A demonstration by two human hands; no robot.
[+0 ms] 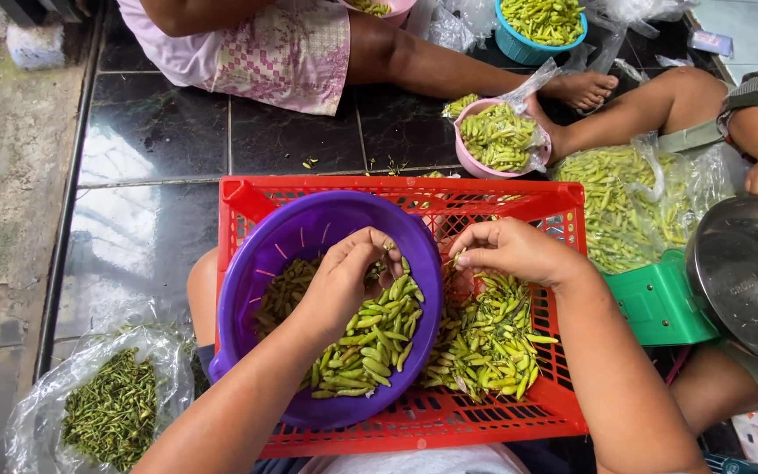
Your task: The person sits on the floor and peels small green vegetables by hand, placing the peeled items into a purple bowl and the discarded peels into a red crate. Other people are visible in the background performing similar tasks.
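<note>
Head view, looking down: left hand (344, 279) reaching into the purple basin (261, 263), fingers curled shut, pinching a green chili (389, 263) above the heap of trimmed chilies (370, 338) lying in the basin just under the grip. Right hand (511, 250) hovering just across the basin rim from the left grip, fingertips pinched closed on what looks like a small stem or chili tip, too small for telling which. Sitting directly under the right grip: the loose pile of green chilies (489, 338) spread on the floor of the red crate (493, 421), which is also carrying the basin. Lying well out beyond the left forearm: a clear bag of dark stems (111, 412) on the tiled floor.

Sitting far from both grips, across the crate: another person's legs, a pink bowl of chilies (497, 136), a blue basket (541, 26), a large plastic bag of chilies (629, 206), a green scale with a steel pan (747, 272).

Judging the risks: basin resting tilted on the crate wall, so pressing on its rim could be tipping it and mixing trimmed chilies back into the loose pile. Pinching so small a piece could be letting it slip into the basin rather than the stem bag. Handling chilies bare-handed could be leaving juice stinging the fingers.
</note>
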